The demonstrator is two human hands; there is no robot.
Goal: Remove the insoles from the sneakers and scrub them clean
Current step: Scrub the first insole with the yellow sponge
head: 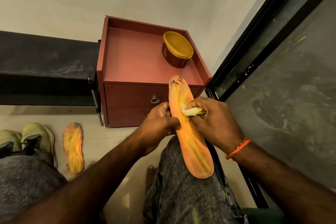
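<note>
An orange insole (pixel 192 143) with yellow streaks lies lengthwise on my right knee, its worn toe end pointing at the cabinet. My left hand (pixel 160 123) grips its left edge near the middle. My right hand (pixel 212 118) holds a small pale brush or cloth (pixel 190 111) against the insole's top surface; which of the two it is, I cannot tell. A second orange insole (pixel 73 148) lies flat on the floor at the left. Beside it stand two pale yellow-green sneakers (pixel 34 138), partly hidden by my left knee.
A low reddish cabinet (pixel 134 60) with two drawers stands ahead, with a round yellow-rimmed tub (pixel 177 49) on its top right. A black bench (pixel 45 67) runs off to the left. A dark framed panel (pixel 283 82) fills the right side.
</note>
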